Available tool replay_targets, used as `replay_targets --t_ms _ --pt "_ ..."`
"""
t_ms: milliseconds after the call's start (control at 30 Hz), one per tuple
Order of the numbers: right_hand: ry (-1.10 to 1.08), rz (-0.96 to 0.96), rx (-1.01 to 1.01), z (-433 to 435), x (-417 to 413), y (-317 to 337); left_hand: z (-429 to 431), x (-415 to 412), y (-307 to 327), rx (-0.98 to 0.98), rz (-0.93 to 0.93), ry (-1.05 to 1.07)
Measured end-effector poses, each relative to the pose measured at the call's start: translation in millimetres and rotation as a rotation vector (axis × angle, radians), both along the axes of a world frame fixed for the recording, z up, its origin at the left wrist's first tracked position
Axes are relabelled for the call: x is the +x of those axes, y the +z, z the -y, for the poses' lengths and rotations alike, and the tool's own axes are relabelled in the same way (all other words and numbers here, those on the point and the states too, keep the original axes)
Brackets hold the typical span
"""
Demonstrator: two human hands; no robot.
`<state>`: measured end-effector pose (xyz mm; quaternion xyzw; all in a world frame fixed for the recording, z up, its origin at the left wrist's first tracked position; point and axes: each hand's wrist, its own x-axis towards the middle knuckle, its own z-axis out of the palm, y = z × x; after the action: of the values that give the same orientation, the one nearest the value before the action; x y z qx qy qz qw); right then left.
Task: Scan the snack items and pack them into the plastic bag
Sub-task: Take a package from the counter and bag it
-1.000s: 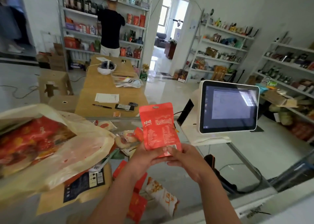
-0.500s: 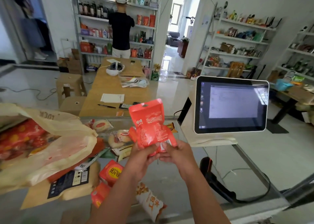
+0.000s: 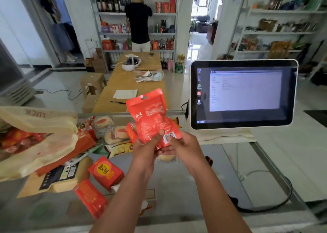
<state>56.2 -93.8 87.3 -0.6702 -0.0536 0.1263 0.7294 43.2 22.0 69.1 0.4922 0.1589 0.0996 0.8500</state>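
Up above the glass worktop (image 3: 177, 188), a red snack pouch (image 3: 152, 117) stands upright, printed back toward the camera. Both hands are clamped on its lower edge: the left hand (image 3: 147, 145) beside the right hand (image 3: 183, 147), which pinches near the barcode. A partly filled cream plastic bag (image 3: 44, 140) lies to the left, and a touchscreen (image 3: 244, 93) stands to the right.

Both hands held a red pouch (image 3: 152, 116) above the glass counter (image 3: 178, 181). The left hand (image 3: 147, 145) gripped its lower edge, thumb on the front, and the right hand (image 3: 183, 144) pinched its lower corner. The pouch tilted, just left of the screen (image 3: 244, 93). A cream bag (image 3: 44, 125) holding red packs lay at the left. Near it lay a red box (image 3: 106, 172), a red packet (image 3: 90, 197) and a brown pouch (image 3: 58, 178). Beyond a wooden table (image 3: 122, 84), a person (image 3: 138, 20) stood at a shelf (image 3: 164, 13).
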Motion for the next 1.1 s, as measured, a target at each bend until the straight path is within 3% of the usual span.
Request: replay_targets --t_ms 133,333,567,667,733,967,1100 --pt "-0.018 0.029 0.038 15.4 0.5 -8.0 6.0 1.1 0.3 0.042 0.030 -0.173" --pt "0.040 -0.064 -0.022 35.2 2.9 -14.5 14.5 7.9 -18.7 0.109 0.001 -0.166" --pt "-0.298 0.124 -0.743 72.7 -12.6 -55.5 29.1 15.2 -66.7 0.013 -0.117 -0.136" --pt "-0.234 0.059 -1.067 83.6 -21.3 -73.9 34.4 15.8 -89.1 -0.062 -0.149 -0.120" --pt "-0.172 -0.009 -1.164 82.9 -25.9 -89.6 37.8 16.2 -100.6 -0.092 -0.156 -0.114" --pt "-0.245 0.118 -1.249 83.6 -39.3 -124.1 47.8 9.4 -127.1 -0.069 -0.125 -0.093" --pt "-0.284 0.104 -1.099 96.4 -38.6 -116.3 45.3 12.5 -140.5 -0.086 -0.125 -0.034"
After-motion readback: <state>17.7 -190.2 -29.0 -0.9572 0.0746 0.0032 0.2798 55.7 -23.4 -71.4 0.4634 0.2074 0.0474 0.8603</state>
